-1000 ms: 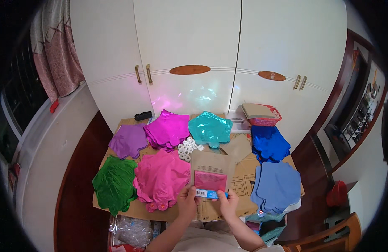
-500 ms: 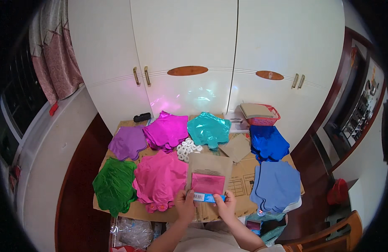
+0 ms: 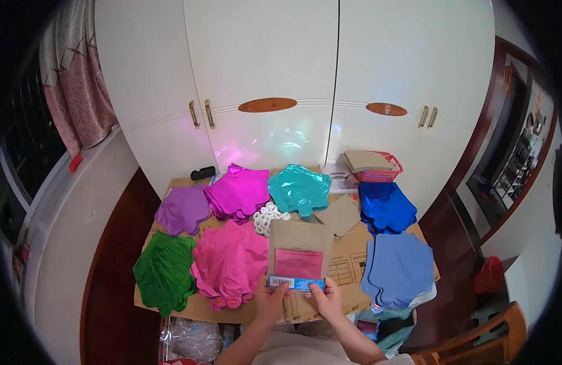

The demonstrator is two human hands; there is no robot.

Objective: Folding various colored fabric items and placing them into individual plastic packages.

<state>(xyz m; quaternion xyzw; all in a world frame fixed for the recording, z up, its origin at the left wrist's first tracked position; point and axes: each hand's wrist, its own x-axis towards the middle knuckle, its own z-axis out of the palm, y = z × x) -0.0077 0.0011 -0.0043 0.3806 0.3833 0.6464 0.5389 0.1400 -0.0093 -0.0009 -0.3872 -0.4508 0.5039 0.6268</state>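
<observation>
Both hands hold a brown paper packet at its lower end, above the front of the table. A folded pink piece shows on its face. Across the bottom runs a blue-and-white label strip with a barcode. My left hand grips the lower left corner, thumb near the strip. On the lower right, my right hand pinches with its thumb below the strip. Just left of the packet lies a pile of flat pink foil balloons. Behind it sit white ribbon rolls or rings; their kind is unclear.
Cardboard covers the table. Flat foil balloons lie in piles: green, purple, magenta, teal, dark blue, grey-blue. Brown packets sit on a red basket. A wooden chair stands right.
The label strip now shows farther out to the left and lies a little higher. My left thumb has shifted slightly, and both hands still hold the packet.
</observation>
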